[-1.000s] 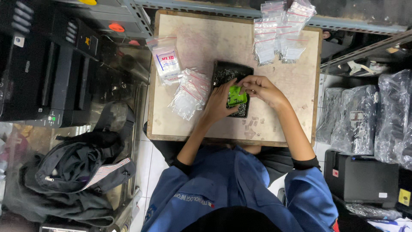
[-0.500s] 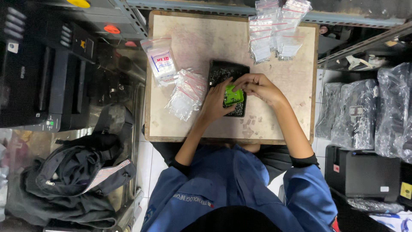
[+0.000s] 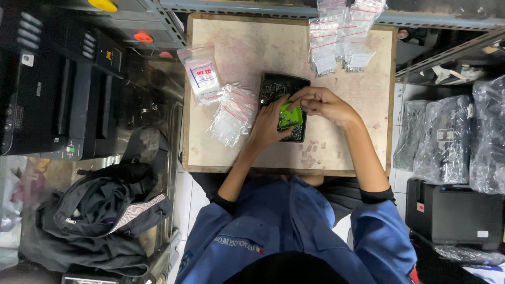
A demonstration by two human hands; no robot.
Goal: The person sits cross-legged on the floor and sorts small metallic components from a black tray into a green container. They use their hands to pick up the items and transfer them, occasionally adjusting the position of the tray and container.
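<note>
A small bright-green plastic piece (image 3: 290, 116), flat and roughly square, sits at the centre of a worn beige tabletop (image 3: 236, 47), over a shallow black rectangular tray (image 3: 273, 87) of tiny dark metal parts. The left hand (image 3: 268, 123) grasps it from seven o'clock; the right hand (image 3: 321, 102) pinches its top edge from two o'clock. Clear zip bags (image 3: 231, 113) lie at nine o'clock.

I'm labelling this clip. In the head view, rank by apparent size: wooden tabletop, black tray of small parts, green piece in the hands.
1. Square wooden tabletop
2. Black rectangular tray of small metal parts
3. Small green piece, held by left hand and right hand
</note>
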